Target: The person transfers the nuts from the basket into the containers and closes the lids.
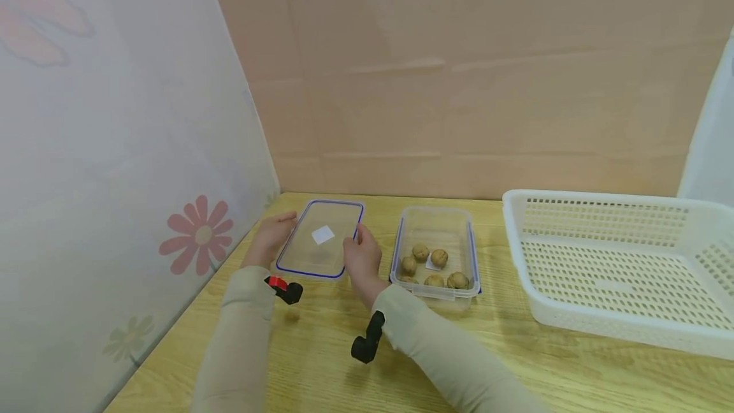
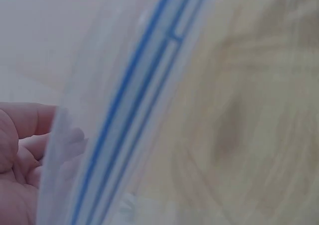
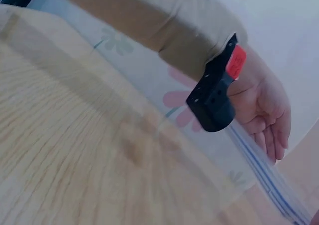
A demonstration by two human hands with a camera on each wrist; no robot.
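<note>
The left hand and the right hand hold a clear lid with a blue seal between them, each with fingers curled at one long edge, above the wooden tabletop; just beyond the right hand's outer side stands a clear container holding walnuts; farther that way sits a white perforated basket.

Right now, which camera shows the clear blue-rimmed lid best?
The head view: the whole clear blue-rimmed plastic lid shows, held at its sides by the left hand and right hand. The left wrist view shows only a blurred blue-lined edge; the right wrist view shows only its thin edge.
</note>
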